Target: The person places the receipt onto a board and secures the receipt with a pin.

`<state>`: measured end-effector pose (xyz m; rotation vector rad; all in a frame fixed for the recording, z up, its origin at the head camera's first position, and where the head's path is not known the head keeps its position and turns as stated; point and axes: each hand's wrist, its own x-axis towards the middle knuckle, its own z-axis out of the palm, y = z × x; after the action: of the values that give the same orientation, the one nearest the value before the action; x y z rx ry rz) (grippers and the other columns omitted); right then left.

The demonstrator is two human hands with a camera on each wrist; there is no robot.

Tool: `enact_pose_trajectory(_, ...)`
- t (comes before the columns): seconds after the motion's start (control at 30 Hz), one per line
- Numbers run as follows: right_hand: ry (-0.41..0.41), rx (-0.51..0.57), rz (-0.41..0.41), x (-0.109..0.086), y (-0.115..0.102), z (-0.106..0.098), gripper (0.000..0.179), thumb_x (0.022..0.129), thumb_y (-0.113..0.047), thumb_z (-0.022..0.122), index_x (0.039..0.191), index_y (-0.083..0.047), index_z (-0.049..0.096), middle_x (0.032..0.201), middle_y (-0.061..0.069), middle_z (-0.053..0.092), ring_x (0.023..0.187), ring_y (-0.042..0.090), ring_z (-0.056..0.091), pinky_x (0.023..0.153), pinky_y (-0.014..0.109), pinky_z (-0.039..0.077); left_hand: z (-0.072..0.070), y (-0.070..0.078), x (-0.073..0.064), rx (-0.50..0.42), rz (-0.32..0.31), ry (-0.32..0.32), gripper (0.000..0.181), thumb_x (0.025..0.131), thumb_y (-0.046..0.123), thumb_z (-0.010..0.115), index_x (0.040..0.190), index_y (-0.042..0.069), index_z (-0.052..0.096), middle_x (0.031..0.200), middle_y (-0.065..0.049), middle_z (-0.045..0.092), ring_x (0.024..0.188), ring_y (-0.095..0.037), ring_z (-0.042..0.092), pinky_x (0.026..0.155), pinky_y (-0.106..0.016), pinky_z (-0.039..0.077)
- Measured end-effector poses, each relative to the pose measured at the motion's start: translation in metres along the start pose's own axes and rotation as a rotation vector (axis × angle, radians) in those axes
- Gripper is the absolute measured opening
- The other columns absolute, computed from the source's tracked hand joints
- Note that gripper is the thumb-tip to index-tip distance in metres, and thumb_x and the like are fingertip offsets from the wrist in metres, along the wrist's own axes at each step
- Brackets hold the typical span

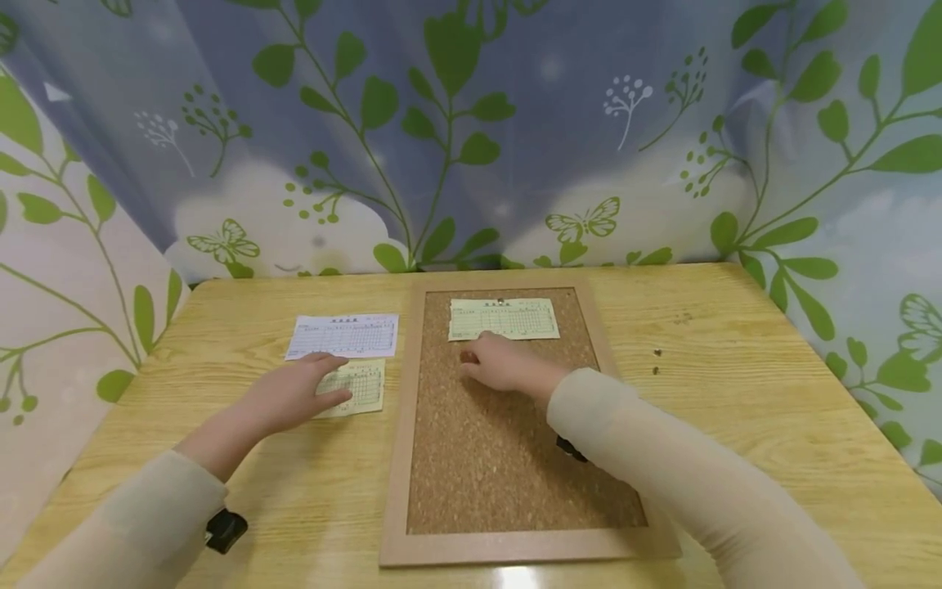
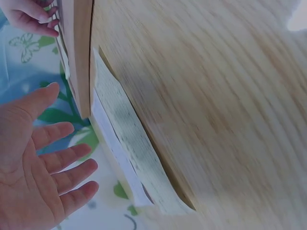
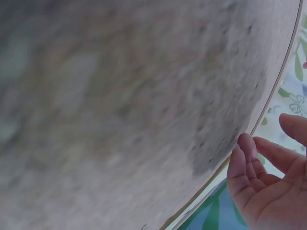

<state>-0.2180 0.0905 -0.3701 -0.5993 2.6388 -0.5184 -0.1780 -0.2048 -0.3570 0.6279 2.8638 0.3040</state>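
Observation:
A pale green printed slip (image 1: 524,317) lies along the top of the framed corkboard (image 1: 478,474), with a small pin (image 1: 500,302) at its upper edge. Just below that slip is my right hand (image 1: 504,364), its fingers loosely bent in the right wrist view, with nothing visible in them. My left hand (image 1: 298,394) hovers left of the board, fingers spread and holding nothing. Beneath it, partly covered by the hand in the head view, is a second green slip (image 2: 132,129). A whitish-lilac slip (image 1: 346,337) lies behind that one.
Two small metallic pins, one of them a rear pin (image 1: 657,352), lie on the wooden table (image 1: 765,409) right of the board. The board's raised wooden frame (image 1: 515,546) borders the cork. A leaf-patterned curtain (image 1: 545,164) stands behind the table.

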Motion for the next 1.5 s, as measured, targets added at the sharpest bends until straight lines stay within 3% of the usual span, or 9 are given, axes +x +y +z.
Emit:
enact_pose_trajectory(0.23, -0.004, -0.012, -0.028, 0.003, -0.013, 0.005, 0.04, 0.098, -0.029, 0.049, 0.132, -0.007, 0.051, 0.119, 0.012, 0.052, 0.102, 0.021, 0.052, 0.086, 0.038, 0.042, -0.003, -0.011, -0.009, -0.002, -0.047, -0.018, 0.057, 0.093, 0.036, 0.056, 0.134, -0.003, 0.046, 0.133, -0.03, 0.043, 0.121, -0.046, 0.04, 0.093, -0.058, 0.035)
enact_pose_trajectory(0.43, -0.011, -0.003, -0.065, 0.007, -0.023, 0.006, 0.024, 0.098, -0.027, 0.049, 0.109, -0.009, 0.06, 0.1, 0.007, 0.054, 0.083, 0.018, 0.05, 0.075, 0.034, 0.041, -0.001, -0.022, -0.013, 0.031, -0.078, -0.01, 0.06, 0.091, 0.036, 0.059, 0.134, -0.003, 0.046, 0.132, -0.031, 0.043, 0.119, -0.047, 0.042, 0.091, -0.059, 0.037)
enact_pose_trajectory(0.53, -0.016, -0.023, -0.071, 0.008, -0.029, 0.008, 0.025, 0.098, -0.028, 0.049, 0.113, -0.012, 0.061, 0.094, 0.004, 0.055, 0.077, 0.016, 0.049, 0.07, 0.033, 0.04, -0.001, -0.027, -0.015, 0.046, -0.092, -0.016, 0.061, 0.09, 0.035, 0.06, 0.134, -0.003, 0.046, 0.133, -0.032, 0.042, 0.119, -0.048, 0.042, 0.09, -0.059, 0.038)
enact_pose_trajectory(0.63, -0.007, -0.045, -0.088, 0.011, -0.035, 0.01, 0.021, 0.098, -0.029, 0.05, 0.104, -0.014, 0.062, 0.082, 0.001, 0.053, 0.067, 0.014, 0.046, 0.064, 0.03, 0.038, -0.002, -0.031, -0.016, 0.049, -0.115, -0.028, 0.061, 0.089, 0.035, 0.062, 0.134, -0.004, 0.046, 0.133, -0.033, 0.041, 0.118, -0.049, 0.042, 0.088, -0.06, 0.038)
enact_pose_trajectory(0.77, 0.013, -0.068, -0.122, 0.015, -0.043, 0.014, 0.021, 0.096, -0.03, 0.052, 0.088, -0.013, 0.061, 0.074, 0.001, 0.05, 0.063, 0.013, 0.044, 0.059, 0.027, 0.037, -0.002, -0.037, -0.018, 0.056, -0.13, -0.031, 0.061, 0.087, 0.033, 0.064, 0.133, -0.005, 0.046, 0.131, -0.033, 0.043, 0.117, -0.049, 0.043, 0.087, -0.06, 0.039)
enact_pose_trajectory(1.17, 0.002, -0.126, -0.15, 0.021, -0.06, 0.021, 0.023, 0.093, -0.033, 0.057, 0.081, -0.013, 0.056, 0.075, -0.001, 0.05, 0.067, 0.013, 0.044, 0.059, 0.027, 0.037, 0.002, -0.058, -0.019, 0.059, -0.178, -0.061, 0.065, 0.085, 0.033, 0.066, 0.132, -0.006, 0.045, 0.129, -0.036, 0.042, 0.115, -0.051, 0.043, 0.087, -0.061, 0.039)
enact_pose_trajectory(1.3, -0.014, -0.136, -0.138, 0.021, -0.065, 0.022, 0.025, 0.094, -0.033, 0.055, 0.102, -0.01, 0.063, 0.086, 0.0, 0.054, 0.073, 0.012, 0.047, 0.064, 0.027, 0.04, 0.004, -0.064, -0.019, 0.053, -0.204, -0.084, 0.066, 0.086, 0.034, 0.066, 0.132, -0.008, 0.045, 0.129, -0.036, 0.042, 0.115, -0.051, 0.042, 0.087, -0.061, 0.038)
enact_pose_trajectory(1.43, -0.027, -0.145, -0.133, 0.021, -0.069, 0.025, 0.042, 0.095, -0.031, 0.053, 0.13, -0.008, 0.055, 0.103, 0.001, 0.055, 0.085, 0.012, 0.048, 0.074, 0.027, 0.041, 0.005, -0.07, -0.018, 0.049, -0.213, -0.092, 0.066, 0.087, 0.033, 0.065, 0.132, -0.011, 0.043, 0.128, -0.038, 0.042, 0.115, -0.052, 0.041, 0.09, -0.06, 0.037)
enact_pose_trajectory(1.5, -0.032, -0.15, -0.133, 0.022, -0.07, 0.026, 0.043, 0.096, -0.031, 0.052, 0.132, -0.007, 0.053, 0.108, 0.003, 0.056, 0.089, 0.013, 0.049, 0.077, 0.027, 0.041, 0.006, -0.072, -0.016, 0.042, -0.227, -0.093, 0.066, 0.087, 0.033, 0.064, 0.131, -0.011, 0.043, 0.128, -0.038, 0.041, 0.116, -0.052, 0.04, 0.09, -0.061, 0.036)
